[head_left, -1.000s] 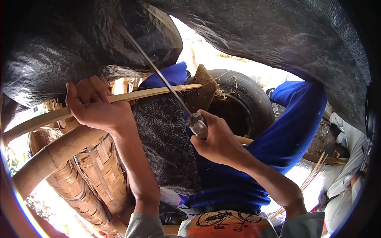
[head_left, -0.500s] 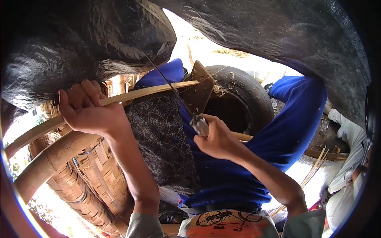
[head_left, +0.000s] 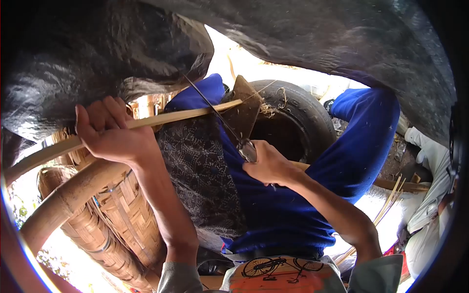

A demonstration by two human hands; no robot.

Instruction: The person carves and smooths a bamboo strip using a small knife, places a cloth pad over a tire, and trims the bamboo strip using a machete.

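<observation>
A long pale bamboo strip (head_left: 181,115) runs from the lower left toward a brown flat piece (head_left: 243,108). Around its left part my left hand (head_left: 112,129) is closed, palm up. My right hand (head_left: 269,163) grips the handle of a long, thin-looking knife (head_left: 207,101), whose blade slants up and left across the strip near its right end. Under the strip, a dark patterned cloth (head_left: 200,171) lies over my leg.
A tire (head_left: 312,110) with fibre shavings stands beyond my knees. Woven bamboo (head_left: 129,215) and a thick bamboo pole (head_left: 73,195) are at left. Black sheeting (head_left: 317,39) hangs overhead. Another person's pale-clothed leg (head_left: 430,180) is at right.
The knife and my right hand have moved down and slightly right, and more of the blade now lies below the strip. My left hand and the strip have shifted slightly left.
</observation>
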